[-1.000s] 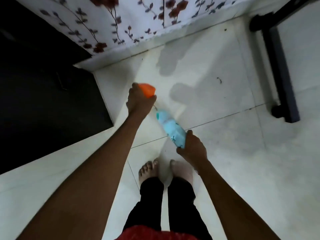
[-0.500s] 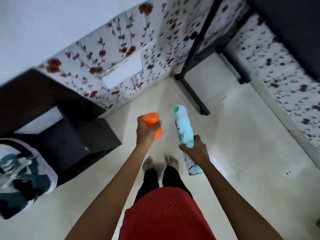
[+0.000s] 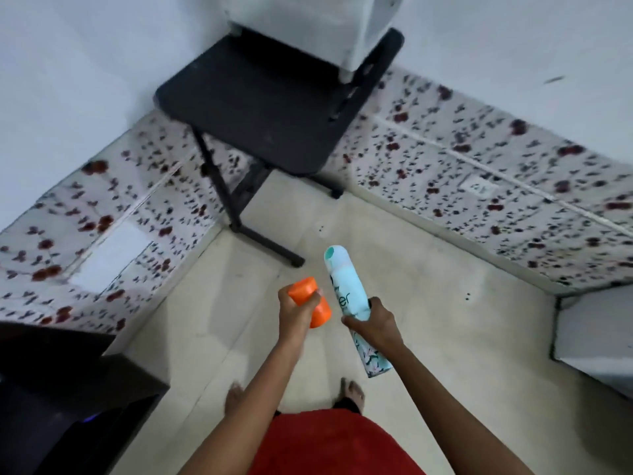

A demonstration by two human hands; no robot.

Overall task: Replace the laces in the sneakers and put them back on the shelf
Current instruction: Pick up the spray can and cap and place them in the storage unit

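Note:
My left hand [image 3: 297, 311] grips a small orange container [image 3: 310, 301] at chest height over the floor. Just to its right, my right hand [image 3: 373, 323] holds a tall pale turquoise spray can [image 3: 346, 289] around its middle, tilted with its top pointing up and away. The two objects are close together but apart. No sneakers, laces or shelf show in the head view.
A black side table [image 3: 274, 108] on thin legs stands ahead in the room's corner, with a white appliance [image 3: 318, 25] on it. Floral tiles [image 3: 479, 173] line the lower walls. Dark furniture [image 3: 68, 389] sits at lower left, a white block [image 3: 596, 341] at right. My bare feet stand on pale floor tiles [image 3: 212, 320].
The view has swung up from the floor toward the corner with the black table. Both hands rose and came closer together, still holding the orange container and the spray can.

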